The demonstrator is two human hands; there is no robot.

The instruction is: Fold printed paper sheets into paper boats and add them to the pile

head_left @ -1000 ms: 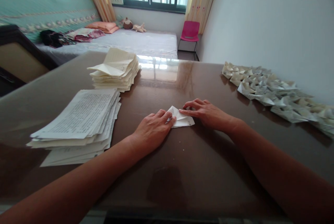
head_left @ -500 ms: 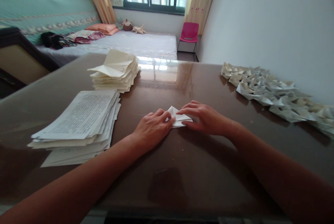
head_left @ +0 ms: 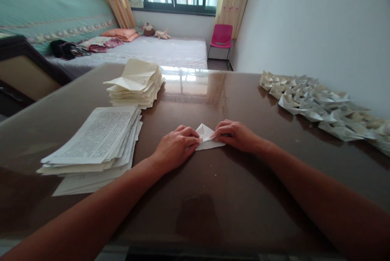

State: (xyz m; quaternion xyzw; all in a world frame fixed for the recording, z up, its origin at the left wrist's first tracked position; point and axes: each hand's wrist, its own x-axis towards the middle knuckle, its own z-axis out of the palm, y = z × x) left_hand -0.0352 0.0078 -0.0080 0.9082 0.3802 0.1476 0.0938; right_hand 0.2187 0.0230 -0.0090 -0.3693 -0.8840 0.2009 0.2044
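A small folded sheet of paper (head_left: 204, 132) lies on the brown glossy table (head_left: 195, 188), its point facing away from me and a flat strip along the near edge. My left hand (head_left: 178, 144) pinches its left side, fingers pressed together. On the opposite side my right hand (head_left: 237, 134) is closed on the right part of the paper, thumb and fingertips at the fold. Fingers cover both side corners of the sheet.
To the left lie a stack of printed sheets (head_left: 91, 135) and, behind it, a pile of cream paper (head_left: 137, 82). Rows of folded paper boats (head_left: 313, 98) line the right side by the wall. Beyond the table are a bed (head_left: 179, 50) and a pink chair (head_left: 222, 35).
My right hand has closed from spread fingers onto the paper's right side. My left hand has shifted slightly left, so more of the folded middle shows.
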